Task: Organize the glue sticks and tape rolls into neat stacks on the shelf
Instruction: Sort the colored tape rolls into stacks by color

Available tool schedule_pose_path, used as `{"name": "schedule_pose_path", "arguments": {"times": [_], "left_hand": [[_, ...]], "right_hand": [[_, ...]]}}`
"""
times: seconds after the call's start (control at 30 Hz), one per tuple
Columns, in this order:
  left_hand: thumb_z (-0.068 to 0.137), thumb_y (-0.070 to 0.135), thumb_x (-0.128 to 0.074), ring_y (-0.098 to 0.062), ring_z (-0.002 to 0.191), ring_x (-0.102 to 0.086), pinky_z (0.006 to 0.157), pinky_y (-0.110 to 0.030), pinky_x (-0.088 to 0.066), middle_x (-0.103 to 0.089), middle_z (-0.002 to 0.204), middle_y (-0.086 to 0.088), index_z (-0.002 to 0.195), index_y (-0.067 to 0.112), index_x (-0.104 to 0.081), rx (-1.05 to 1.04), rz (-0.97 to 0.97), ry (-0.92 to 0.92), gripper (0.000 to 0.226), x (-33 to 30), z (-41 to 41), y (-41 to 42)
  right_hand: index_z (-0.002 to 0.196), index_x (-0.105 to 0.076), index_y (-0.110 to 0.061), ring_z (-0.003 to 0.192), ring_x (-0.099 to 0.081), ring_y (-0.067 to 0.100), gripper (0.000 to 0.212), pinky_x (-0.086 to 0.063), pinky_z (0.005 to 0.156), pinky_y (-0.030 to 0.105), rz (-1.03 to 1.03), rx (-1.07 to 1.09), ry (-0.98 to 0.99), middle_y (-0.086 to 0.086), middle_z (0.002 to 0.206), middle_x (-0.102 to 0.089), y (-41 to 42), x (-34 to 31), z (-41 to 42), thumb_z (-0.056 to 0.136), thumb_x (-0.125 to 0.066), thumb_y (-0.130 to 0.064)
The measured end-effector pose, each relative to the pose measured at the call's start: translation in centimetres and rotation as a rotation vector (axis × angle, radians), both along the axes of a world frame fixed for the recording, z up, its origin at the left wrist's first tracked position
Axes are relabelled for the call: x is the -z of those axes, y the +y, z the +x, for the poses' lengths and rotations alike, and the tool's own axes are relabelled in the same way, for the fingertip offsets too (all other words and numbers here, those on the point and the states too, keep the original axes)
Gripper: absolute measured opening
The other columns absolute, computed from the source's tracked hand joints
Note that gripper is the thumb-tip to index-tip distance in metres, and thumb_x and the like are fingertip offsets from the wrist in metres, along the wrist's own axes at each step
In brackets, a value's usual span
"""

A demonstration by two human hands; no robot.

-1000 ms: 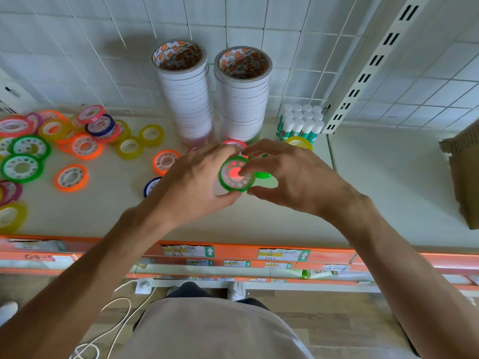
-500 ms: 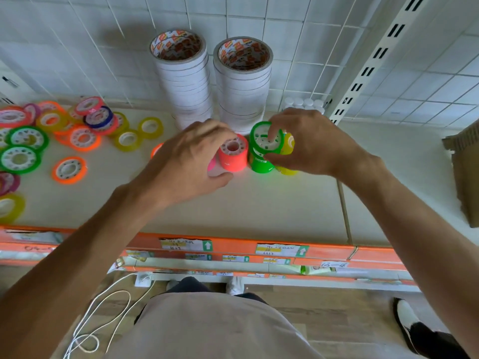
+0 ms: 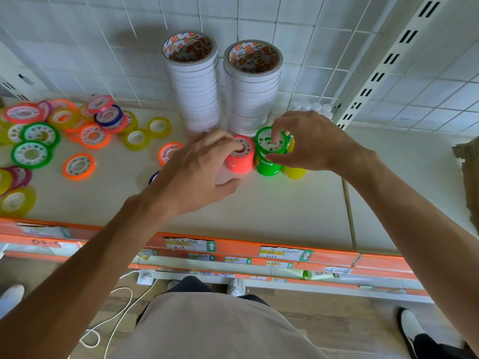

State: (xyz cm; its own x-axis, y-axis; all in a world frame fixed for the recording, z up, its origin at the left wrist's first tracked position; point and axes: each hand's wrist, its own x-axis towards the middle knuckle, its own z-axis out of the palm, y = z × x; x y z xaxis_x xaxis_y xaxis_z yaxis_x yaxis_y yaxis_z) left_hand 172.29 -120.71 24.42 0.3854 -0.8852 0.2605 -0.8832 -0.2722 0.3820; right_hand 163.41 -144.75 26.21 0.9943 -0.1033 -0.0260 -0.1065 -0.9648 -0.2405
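Note:
A short pink tape stack (image 3: 239, 163), a green tape stack (image 3: 268, 165) and a yellow tape stack (image 3: 295, 172) stand side by side on the shelf (image 3: 259, 203), in front of two tall white tape stacks (image 3: 194, 99) (image 3: 252, 102). My right hand (image 3: 313, 141) pinches the top green tape roll (image 3: 269, 143) on the green stack, index finger in its core. My left hand (image 3: 197, 172) rests its fingertips on top of the pink stack, thumb spread in front. White caps of the glue sticks (image 3: 315, 107) show behind my right hand.
Several loose tape rolls (image 3: 77, 136) in orange, green, yellow and pink lie scattered at the left. A white slotted upright (image 3: 383, 71) rises at the right, and a cardboard box (image 3: 469, 172) sits at the right edge. A tiled wall backs the shelf.
My right hand carried the green roll from in front of me back onto the green stack. My left hand followed to the pink stack and has loosened from around it to resting on top.

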Motion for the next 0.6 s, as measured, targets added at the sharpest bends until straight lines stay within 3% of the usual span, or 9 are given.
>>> {"name": "schedule_pose_path", "arguments": {"times": [0.13, 0.3, 0.6], "left_hand": [[0.082, 0.042, -0.066, -0.021, 0.107, -0.058, 0.081, -0.044, -0.053, -0.058, 0.119, 0.000, 0.121, 0.014, -0.062, -0.001, 0.012, 0.011, 0.049, -0.1, -0.1, 0.1], [0.082, 0.047, -0.059, -0.021, 0.106, -0.059, 0.083, -0.043, -0.052, -0.058, 0.118, 0.000, 0.122, 0.014, -0.062, -0.011, 0.021, 0.016, 0.052, -0.3, -0.2, 0.3], [0.082, 0.045, -0.061, -0.022, 0.109, -0.058, 0.085, -0.044, -0.051, -0.058, 0.120, 0.000, 0.123, 0.015, -0.061, -0.033, 0.059, 0.009, 0.051, 0.3, -0.5, 0.7]], "right_hand": [[0.102, -0.058, -0.027, 0.091, -0.051, 0.018, 0.036, -0.035, 0.074, 0.030, -0.015, 0.008, 0.031, -0.009, 0.097, -0.055, 0.0, 0.3, -0.1, 0.078, -0.075, -0.048], [0.116, -0.049, -0.029, 0.097, -0.061, 0.024, 0.053, -0.052, 0.081, 0.041, 0.053, 0.022, 0.056, -0.006, 0.109, -0.066, 0.2, 0.6, -0.2, 0.075, -0.079, -0.043], [0.119, -0.055, -0.023, 0.098, -0.060, 0.024, 0.057, -0.054, 0.082, 0.045, 0.053, 0.037, 0.089, -0.001, 0.110, -0.064, 0.1, 1.1, 0.2, 0.072, -0.080, -0.043]]}}
